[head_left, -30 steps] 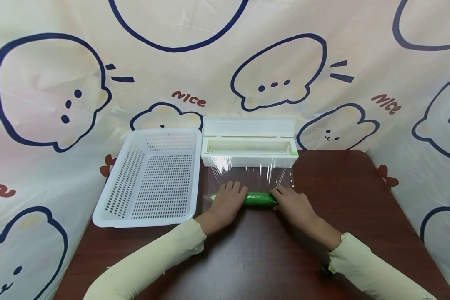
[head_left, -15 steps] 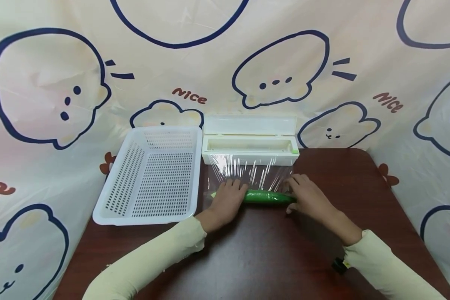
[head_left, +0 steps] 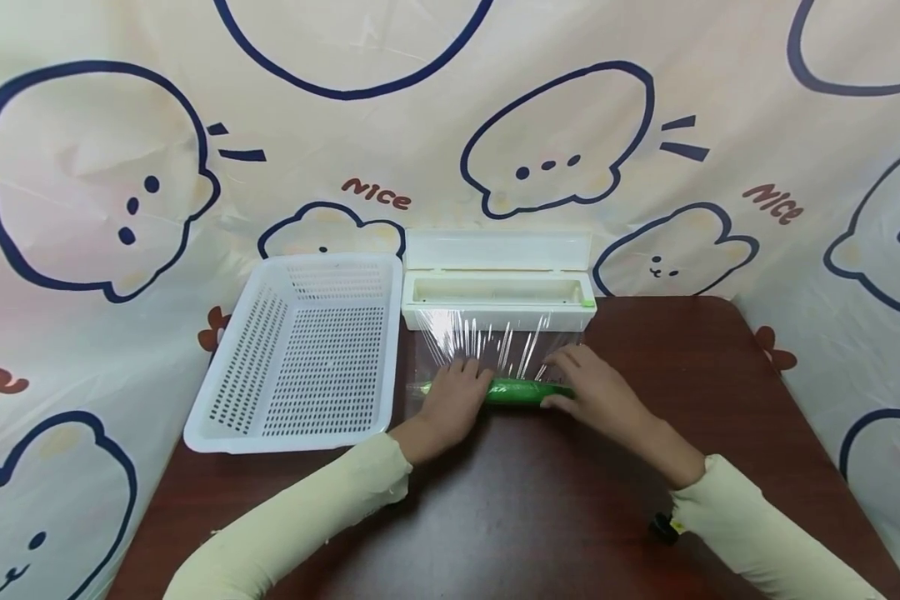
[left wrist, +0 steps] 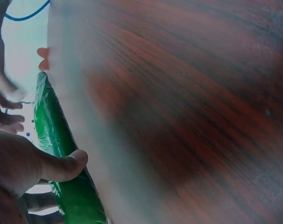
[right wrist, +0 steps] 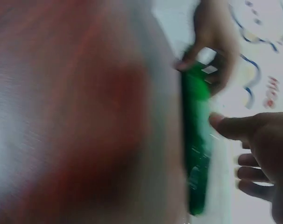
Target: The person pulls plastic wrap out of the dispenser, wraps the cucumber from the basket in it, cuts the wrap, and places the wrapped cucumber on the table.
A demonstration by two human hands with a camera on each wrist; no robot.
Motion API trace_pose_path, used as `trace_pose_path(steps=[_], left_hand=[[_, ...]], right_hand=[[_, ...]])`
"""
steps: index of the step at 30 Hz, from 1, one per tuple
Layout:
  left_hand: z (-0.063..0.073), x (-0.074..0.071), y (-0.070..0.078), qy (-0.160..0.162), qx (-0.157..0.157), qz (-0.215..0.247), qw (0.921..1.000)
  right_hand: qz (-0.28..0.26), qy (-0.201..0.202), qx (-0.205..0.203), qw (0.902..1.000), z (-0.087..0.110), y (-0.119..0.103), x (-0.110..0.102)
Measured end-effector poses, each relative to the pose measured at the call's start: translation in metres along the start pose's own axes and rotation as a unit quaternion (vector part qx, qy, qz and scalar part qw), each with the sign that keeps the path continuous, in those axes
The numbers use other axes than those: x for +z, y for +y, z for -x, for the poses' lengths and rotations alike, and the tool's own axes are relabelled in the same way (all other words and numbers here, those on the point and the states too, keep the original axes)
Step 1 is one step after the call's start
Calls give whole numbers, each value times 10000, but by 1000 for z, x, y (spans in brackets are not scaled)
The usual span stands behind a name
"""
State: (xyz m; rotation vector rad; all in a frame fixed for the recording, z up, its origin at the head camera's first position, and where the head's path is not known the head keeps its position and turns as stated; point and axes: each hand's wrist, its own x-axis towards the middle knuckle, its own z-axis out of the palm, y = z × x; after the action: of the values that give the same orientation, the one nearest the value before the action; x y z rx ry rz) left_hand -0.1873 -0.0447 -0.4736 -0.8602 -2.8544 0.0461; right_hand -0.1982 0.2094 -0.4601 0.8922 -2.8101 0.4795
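Note:
A long green cucumber (head_left: 523, 392) lies crosswise on cling film (head_left: 506, 350), and shiny film covers its skin in the left wrist view. My left hand (head_left: 456, 402) grips the cucumber toward its left end, the thumb (left wrist: 67, 167) across its near side and the fingers around the far side. Just off the cucumber's right part is my right hand (head_left: 600, 387), thumb and fingers spread. In the right wrist view a gap shows between the right thumb (right wrist: 228, 126) and the cucumber. The film runs back to a white cling film dispenser (head_left: 498, 319) with its lid up.
A white perforated basket (head_left: 195, 429) stands left of the dispenser. Brown wooden tabletop (head_left: 510, 517) spreads in front of the hands. A small black object (head_left: 663, 527) shows beside the right sleeve. A cartoon-printed cloth (head_left: 435, 150) hangs behind the table.
My right hand lets go of the cucumber's right end, moves right along it, then comes back a little left with fingers spread. The left hand keeps its grip in nearly the same spot.

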Motion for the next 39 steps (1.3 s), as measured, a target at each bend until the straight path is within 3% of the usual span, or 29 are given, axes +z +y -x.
trace_pose_path(steps=[3, 6, 14, 20, 25, 30, 35, 39], left_hand=[[0, -2, -2, -33, -32, 9, 10000], [0, -3, -3, -8, -52, 77, 10000], [-1, -4, -5, -18, -79, 134, 9999], [-2, -4, -5, -112, -62, 318, 9994], [-2, -4, -5, -202, -50, 367, 9991], [-3, 1, -4, -145, -47, 288, 9995], [-6, 7, -5, 372, -112, 6, 9992], [-8, 7, -6, 711, 65, -271, 9971]], right_hand=[[990, 369, -643, 9923, 0, -10, 18], [1607, 667, -901, 9806, -1, -21, 34], [2457, 784, -996, 9610, -9, -39, 56], [2684, 837, -917, 9553, -11, -43, 56], [2670, 791, -903, 9562, -15, -44, 53], [2334, 712, -787, 9666, -19, -41, 47], [1953, 629, -752, 9758, -22, -39, 42], [1866, 489, -732, 9785, -24, -38, 39]])
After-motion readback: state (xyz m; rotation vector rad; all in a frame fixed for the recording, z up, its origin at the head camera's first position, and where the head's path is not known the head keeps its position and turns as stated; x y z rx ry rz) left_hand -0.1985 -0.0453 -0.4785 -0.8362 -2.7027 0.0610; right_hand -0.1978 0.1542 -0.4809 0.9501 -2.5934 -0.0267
